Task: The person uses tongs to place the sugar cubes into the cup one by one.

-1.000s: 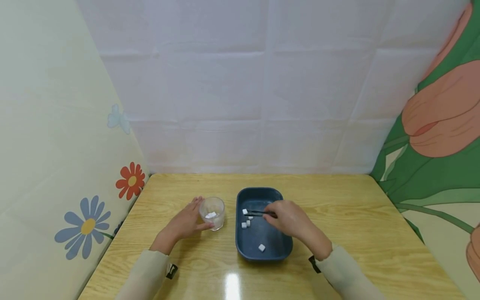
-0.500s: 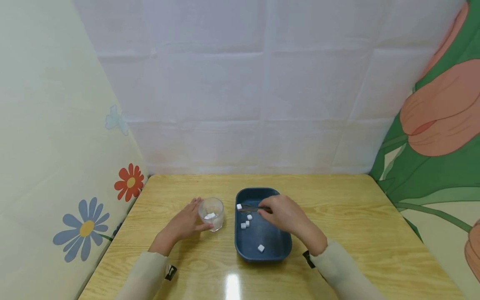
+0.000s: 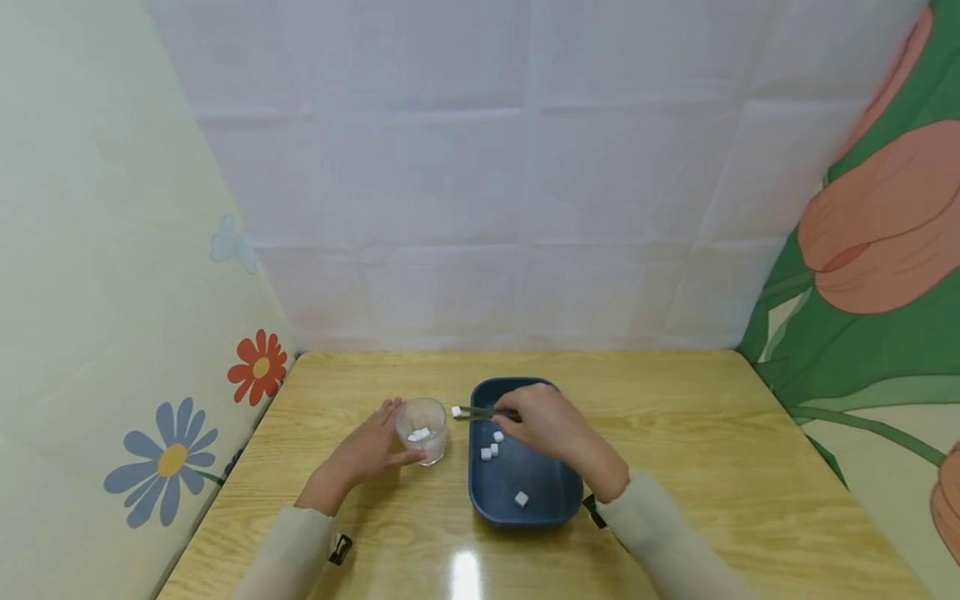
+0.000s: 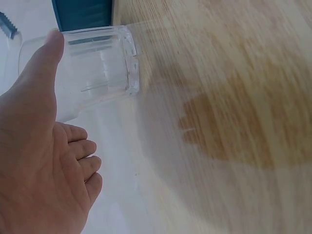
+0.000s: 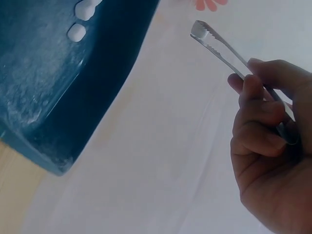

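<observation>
My left hand holds a clear drinking glass upright on the table, thumb at its near side and fingers at its far left. Several white cubes like sugar cubes lie inside it. In the left wrist view the thumb lies against the glass. My right hand grips small metal tongs with toothed tips. They pinch one white cube, held in the air between the glass and the blue tray. Several more cubes lie in the tray.
The wooden table carries the tray just right of the glass. A white cloth wall stands behind the table, with flower-patterned cloth on the left and tulip-patterned cloth on the right.
My right hand has lifted the tongs with the cube off the tray's far left part and moved left, past the rim toward the glass. The left hand stays at the glass.
</observation>
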Demonstrator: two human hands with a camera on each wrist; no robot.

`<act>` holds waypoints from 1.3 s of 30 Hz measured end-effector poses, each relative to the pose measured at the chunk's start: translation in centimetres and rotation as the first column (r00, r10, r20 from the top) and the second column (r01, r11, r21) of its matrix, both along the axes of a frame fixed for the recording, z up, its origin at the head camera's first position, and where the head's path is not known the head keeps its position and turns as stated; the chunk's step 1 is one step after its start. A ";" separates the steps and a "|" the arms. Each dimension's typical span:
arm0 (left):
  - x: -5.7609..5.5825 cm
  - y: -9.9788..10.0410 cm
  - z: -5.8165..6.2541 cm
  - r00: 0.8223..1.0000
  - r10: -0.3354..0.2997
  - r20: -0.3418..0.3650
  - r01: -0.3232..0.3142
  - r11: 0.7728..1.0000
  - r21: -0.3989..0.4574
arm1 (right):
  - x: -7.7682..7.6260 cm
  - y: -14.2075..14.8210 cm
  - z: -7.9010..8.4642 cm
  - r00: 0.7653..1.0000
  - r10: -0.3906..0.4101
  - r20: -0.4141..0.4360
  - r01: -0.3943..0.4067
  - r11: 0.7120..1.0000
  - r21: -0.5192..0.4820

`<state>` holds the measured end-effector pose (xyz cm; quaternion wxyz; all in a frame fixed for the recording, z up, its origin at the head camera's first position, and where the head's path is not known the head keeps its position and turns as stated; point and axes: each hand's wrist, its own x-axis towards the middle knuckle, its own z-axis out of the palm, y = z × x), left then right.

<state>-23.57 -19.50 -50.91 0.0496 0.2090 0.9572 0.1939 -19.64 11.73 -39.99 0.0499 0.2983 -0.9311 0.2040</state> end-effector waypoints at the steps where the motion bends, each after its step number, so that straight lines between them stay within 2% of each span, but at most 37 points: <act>1: 0.0 0.0 0.0 1.000 0.001 0.000 -0.001 1.000 0.001 | -0.1 -0.3 0.0 1.000 0.006 0.007 -0.006 1.000 -0.004; 7: 0.0 -0.1 0.1 1.000 -0.001 0.011 0.000 1.000 0.011 | -0.4 -1.8 -0.1 0.998 0.032 0.049 -0.032 0.999 0.000; 16: -0.1 -0.2 0.0 1.000 -0.006 -0.013 0.006 1.000 0.007 | -1.0 -3.7 -0.1 0.997 0.068 0.046 -0.069 0.997 0.016; 39: -0.2 -0.2 -0.1 1.000 -0.010 -0.012 0.010 0.999 0.035 | -2.5 -6.4 -1.4 0.993 0.021 0.114 -0.029 0.997 0.076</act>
